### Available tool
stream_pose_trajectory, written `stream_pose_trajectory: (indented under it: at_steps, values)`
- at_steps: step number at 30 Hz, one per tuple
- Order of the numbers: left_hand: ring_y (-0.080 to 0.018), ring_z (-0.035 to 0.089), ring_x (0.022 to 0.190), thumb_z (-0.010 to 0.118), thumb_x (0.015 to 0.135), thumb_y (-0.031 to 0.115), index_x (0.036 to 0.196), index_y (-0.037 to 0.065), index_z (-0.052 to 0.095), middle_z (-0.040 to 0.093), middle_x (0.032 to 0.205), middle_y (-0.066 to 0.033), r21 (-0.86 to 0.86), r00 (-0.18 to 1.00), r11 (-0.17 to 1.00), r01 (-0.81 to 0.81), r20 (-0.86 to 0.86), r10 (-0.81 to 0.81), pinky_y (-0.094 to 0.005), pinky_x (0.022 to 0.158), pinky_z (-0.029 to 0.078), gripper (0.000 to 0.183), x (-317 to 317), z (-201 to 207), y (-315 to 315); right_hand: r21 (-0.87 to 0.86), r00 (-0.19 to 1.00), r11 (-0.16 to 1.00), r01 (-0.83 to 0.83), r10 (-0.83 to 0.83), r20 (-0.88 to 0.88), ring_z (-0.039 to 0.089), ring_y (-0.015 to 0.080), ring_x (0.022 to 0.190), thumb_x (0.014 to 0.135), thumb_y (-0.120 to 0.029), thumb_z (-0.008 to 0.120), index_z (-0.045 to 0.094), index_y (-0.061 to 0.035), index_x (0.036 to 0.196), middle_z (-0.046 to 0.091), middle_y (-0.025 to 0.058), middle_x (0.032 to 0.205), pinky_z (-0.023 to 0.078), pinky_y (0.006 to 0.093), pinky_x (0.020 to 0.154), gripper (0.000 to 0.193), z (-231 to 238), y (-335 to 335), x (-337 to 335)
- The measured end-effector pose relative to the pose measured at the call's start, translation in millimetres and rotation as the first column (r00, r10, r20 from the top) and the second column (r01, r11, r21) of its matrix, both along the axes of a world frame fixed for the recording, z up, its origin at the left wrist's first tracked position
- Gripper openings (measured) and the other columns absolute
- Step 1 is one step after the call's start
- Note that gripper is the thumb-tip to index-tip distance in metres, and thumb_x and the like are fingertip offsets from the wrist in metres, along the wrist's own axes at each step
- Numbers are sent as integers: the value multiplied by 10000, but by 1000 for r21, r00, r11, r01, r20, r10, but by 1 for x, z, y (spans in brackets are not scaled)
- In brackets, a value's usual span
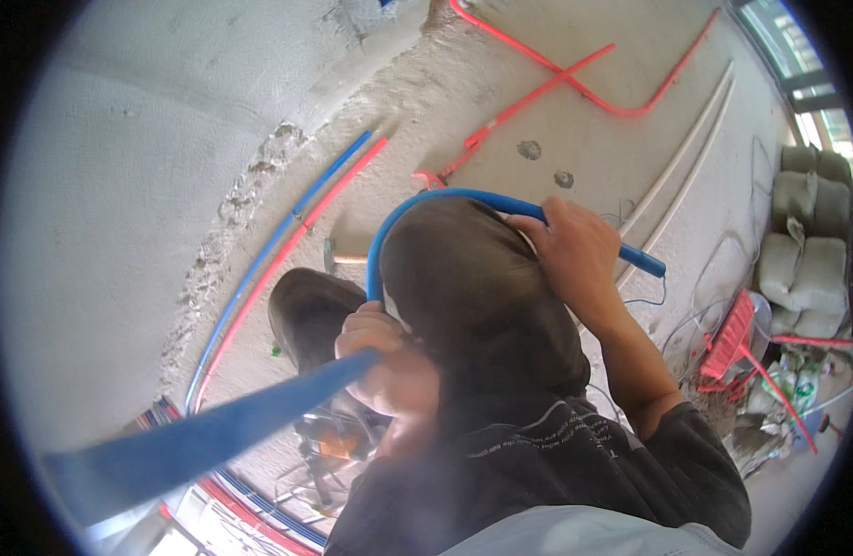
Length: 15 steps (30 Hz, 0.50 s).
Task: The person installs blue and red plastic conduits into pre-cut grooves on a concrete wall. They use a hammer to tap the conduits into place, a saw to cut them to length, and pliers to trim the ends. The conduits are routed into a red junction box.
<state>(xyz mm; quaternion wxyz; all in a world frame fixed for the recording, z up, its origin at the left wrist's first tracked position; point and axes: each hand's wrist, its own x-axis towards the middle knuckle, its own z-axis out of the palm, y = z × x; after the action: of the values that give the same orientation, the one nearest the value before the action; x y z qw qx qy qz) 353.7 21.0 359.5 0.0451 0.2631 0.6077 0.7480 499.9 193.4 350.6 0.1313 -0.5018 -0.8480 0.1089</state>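
A blue plastic conduit pipe (459,194) is bent in a curve over my raised knee (473,278), which is in dark trousers. My left hand (389,371) is closed around it beside the knee. From that fist a long straight length runs toward the lower left, close to the camera and blurred. On the other side of the knee my right hand (584,246) grips the pipe near its far end, thumb along the inner side. A thin wire (665,292) hangs out of that end and loops back below it.
A blue pipe (292,218) and a red pipe (308,222) lie along the left wall. By my shoe (311,310) rests a hammer (349,259). Red pipes (538,91) and white pipes (686,157) lie ahead. Sacks (802,269) and a red broom (731,343) stand at right.
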Motion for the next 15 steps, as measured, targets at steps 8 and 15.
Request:
stream_pose_trajectory:
  at_steps: [8,15]
  values:
    - [-187,531,727,477,1085,601,843,90,600,533,746,-43,-43,999,998,-38,-15,37,-409,922,469,578,-3,4,-24,-12,966,966,-260,259,-15,727,387,754,913,-519,743,714,-80,813,715,164,754,543,525,678,452,6,34,-26]
    - [-197,566,744,489,1080,597,885,86,641,581,780,-60,38,987,999,-10,-159,16,-412,937,489,568,20,1,-25,-50,984,983,-175,176,21,695,394,767,925,-501,740,692,-71,841,690,160,773,504,526,664,441,3,22,-29]
